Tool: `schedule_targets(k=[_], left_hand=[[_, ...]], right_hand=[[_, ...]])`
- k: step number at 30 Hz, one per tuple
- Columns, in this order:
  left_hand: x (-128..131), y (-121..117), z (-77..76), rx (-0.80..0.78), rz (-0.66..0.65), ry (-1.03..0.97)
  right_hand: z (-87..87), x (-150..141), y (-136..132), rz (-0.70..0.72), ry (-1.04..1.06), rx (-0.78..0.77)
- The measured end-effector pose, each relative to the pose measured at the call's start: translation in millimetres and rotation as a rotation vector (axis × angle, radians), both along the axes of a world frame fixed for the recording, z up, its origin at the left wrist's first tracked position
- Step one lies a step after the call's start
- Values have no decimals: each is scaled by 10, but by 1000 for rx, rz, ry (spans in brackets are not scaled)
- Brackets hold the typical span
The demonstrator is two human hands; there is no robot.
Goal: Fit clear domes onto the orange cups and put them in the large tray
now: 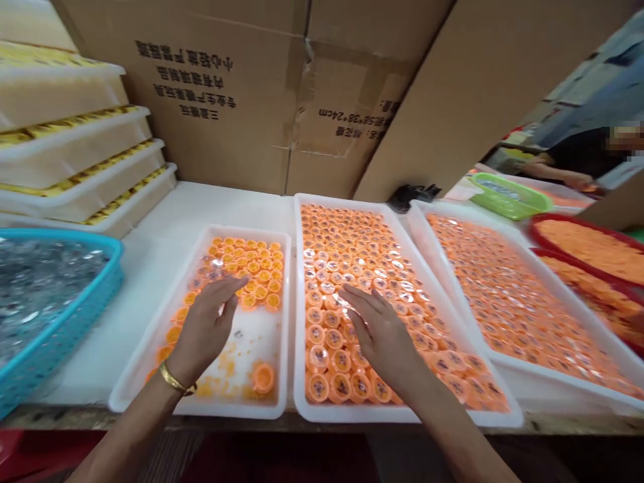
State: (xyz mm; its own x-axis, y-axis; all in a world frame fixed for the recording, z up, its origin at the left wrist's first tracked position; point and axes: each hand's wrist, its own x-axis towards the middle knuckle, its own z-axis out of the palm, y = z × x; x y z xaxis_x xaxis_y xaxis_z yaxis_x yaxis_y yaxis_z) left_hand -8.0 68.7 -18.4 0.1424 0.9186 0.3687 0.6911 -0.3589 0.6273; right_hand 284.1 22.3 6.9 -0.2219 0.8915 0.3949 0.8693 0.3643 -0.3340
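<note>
Orange plastic cups point(262, 275) with yellow insides fill the back of a white tray point(286, 322) on a white tabletop point(171, 218), where a worker's left hand point(208, 325) reaches over them, open, thumb parted from fingers. The right hand point(380, 329), also open, is poised above a neighbouring tray point(352, 411) packed with shiny-topped orange cups point(347, 235). One lone cup point(262, 378) sits near the first tray's front edge. At left, a blue basket point(95, 315) holds glossy pieces point(45, 288); cardboard cartons point(251, 87) stand behind.
</note>
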Motion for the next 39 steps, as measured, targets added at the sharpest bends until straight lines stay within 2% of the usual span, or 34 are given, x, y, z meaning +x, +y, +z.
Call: schedule_targets(k=[3, 5, 7, 10, 13, 15, 18, 21, 26, 31, 39], left_hand=[[-409, -102, 9, -15, 155, 53], [-542, -198, -22, -35, 184, 113], [-582, -302, -76, -60, 143, 158], [-600, -437, -142, -81, 109, 219], [-627, -523, -158, -97, 133, 294], [-592, -539, -158, -141, 53, 329], [-405, -479, -172, -229, -144, 415], [-170, -343, -210, -281, -225, 560], [-34, -210, -308, -316, -232, 604], [-111, -262, -323, -338, -206, 593], [-354, -318, -256, -387, -147, 467]], right_hand=[[79, -299, -71, 101, 76, -29], [74, -567, -42, 186, 69, -94], [26, -843, 62, 249, -17, -173], [-74, -1172, 298, 269, -244, -271], [-148, -1359, 497, 284, -434, -241], [-183, -1427, 569, 308, -485, -196], [-232, -1491, 625, 312, -507, -168], [-270, -1535, 678, 275, -521, -166], [-312, -1583, 754, 260, -529, -176], [-335, -1606, 742, 266, -522, -202], [-297, -1506, 501, 329, -471, -259]])
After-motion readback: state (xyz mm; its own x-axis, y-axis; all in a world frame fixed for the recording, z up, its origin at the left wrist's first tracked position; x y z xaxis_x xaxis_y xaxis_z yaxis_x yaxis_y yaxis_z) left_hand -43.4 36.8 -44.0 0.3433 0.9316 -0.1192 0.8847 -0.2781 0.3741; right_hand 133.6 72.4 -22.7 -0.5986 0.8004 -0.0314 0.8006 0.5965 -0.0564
